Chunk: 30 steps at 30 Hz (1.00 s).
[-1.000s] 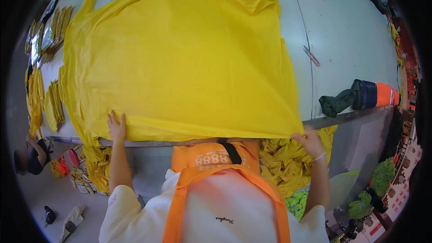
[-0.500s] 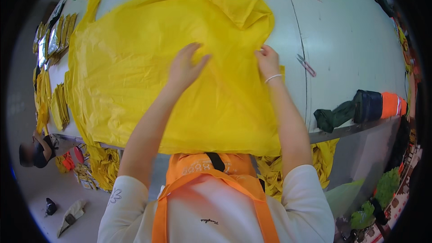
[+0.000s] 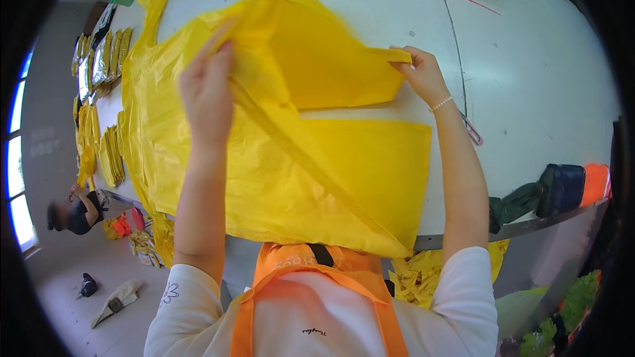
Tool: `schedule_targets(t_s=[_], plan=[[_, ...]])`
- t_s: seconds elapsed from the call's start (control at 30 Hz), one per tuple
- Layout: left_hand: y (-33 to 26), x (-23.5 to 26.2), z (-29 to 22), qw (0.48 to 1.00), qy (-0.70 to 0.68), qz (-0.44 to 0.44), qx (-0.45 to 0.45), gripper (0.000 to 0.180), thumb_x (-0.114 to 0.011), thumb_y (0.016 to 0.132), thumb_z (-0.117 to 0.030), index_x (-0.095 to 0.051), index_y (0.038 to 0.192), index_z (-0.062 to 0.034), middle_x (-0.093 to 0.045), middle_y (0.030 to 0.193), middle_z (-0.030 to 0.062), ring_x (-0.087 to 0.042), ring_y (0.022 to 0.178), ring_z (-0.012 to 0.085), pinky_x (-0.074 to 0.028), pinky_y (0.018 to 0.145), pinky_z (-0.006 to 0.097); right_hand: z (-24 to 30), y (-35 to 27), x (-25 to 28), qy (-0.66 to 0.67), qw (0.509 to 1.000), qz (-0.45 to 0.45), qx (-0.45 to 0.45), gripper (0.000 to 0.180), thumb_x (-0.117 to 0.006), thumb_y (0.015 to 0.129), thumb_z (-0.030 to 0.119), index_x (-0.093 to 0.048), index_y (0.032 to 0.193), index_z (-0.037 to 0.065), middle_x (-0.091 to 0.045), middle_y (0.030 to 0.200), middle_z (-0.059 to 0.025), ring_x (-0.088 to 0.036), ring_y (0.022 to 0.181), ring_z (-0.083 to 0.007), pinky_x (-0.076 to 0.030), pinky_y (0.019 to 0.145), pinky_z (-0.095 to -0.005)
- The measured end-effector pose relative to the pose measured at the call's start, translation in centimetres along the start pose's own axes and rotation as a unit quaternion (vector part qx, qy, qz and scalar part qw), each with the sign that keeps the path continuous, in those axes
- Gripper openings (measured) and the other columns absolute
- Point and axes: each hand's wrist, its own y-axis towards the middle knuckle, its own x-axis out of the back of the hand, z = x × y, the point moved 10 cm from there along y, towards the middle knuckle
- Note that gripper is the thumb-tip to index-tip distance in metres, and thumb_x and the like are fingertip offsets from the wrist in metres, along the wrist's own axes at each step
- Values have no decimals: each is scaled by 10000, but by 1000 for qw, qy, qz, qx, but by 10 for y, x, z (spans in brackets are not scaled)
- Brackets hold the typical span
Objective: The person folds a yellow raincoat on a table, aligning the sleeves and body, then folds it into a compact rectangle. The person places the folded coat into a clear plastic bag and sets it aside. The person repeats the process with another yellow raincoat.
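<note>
A large, thin yellow garment (image 3: 178, 112), raincoat-like, lies spread over the pale table before me. My left hand (image 3: 210, 92) is closed on a lifted fold of it, slightly smeared by motion. Out to the right, my right hand (image 3: 423, 76) pinches an edge of the same garment between thumb and fingers. Between my hands the raised flap hangs slack, and a layer beneath shows flat, with a long diagonal seam running toward the table's near edge. Partly behind my right forearm are pink-handled snips (image 3: 473, 133).
Stacked yellow bundles (image 3: 111, 155) and clear-bagged packs (image 3: 109, 53) line the table's left side. A dark green and navy bundle with orange (image 3: 561, 190) lies near right. More yellow cloth (image 3: 423, 277) is heaped below the edge. A person (image 3: 83, 215) is at far left.
My left hand has moved left and up, closing on the garment. My right hand has risen and moved right with its edge. The upper layer has been lifted and folded leftward.
</note>
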Motion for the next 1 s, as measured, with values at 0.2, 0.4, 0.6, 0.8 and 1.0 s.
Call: schedule_targets(t_s=[0.2,0.4,0.6,0.8,1.0], plan=[[4,12,-90,981,-68,-61,-172,370,-420,921,-47,-507,1270,37,-575,1237,117,-590,963,111,-449,809,203,55,-16,52,-138,981,-96,-93,325,-508,913,281,-634,957,-16,-628,800,-158,-596,711,-222,-466,662,-316],[-8,-137,-26,974,134,178,-48,430,-490,878,-109,-488,1300,-29,-563,595,126,-547,569,219,-438,563,331,-42,-31,64,-324,929,-58,-167,477,-511,900,415,-582,931,-56,-646,869,-222,-621,791,-368,-480,683,-411],[-53,-252,113,948,106,293,62,454,-479,920,-211,-436,1315,8,-645,842,216,-634,807,334,-486,733,377,-49,-16,71,-408,880,-50,-237,469,-522,889,445,-581,928,-18,-648,896,-225,-618,821,-391,-489,733,-433],[-75,-251,89,945,88,313,-26,478,-550,883,-225,-464,1308,-24,-593,1136,208,-554,1049,352,-427,914,403,-45,99,76,-229,956,-165,-86,459,-628,839,355,-564,1117,-5,-645,1025,-199,-611,973,-350,-467,862,-396],[-80,-105,130,882,405,230,-70,632,-604,831,-404,-417,1362,-117,-334,1451,116,-259,1352,340,-169,1087,544,-64,204,108,-104,981,-146,-73,608,-782,706,285,-556,1210,29,-605,1169,-173,-604,1026,-244,-471,887,-333]])
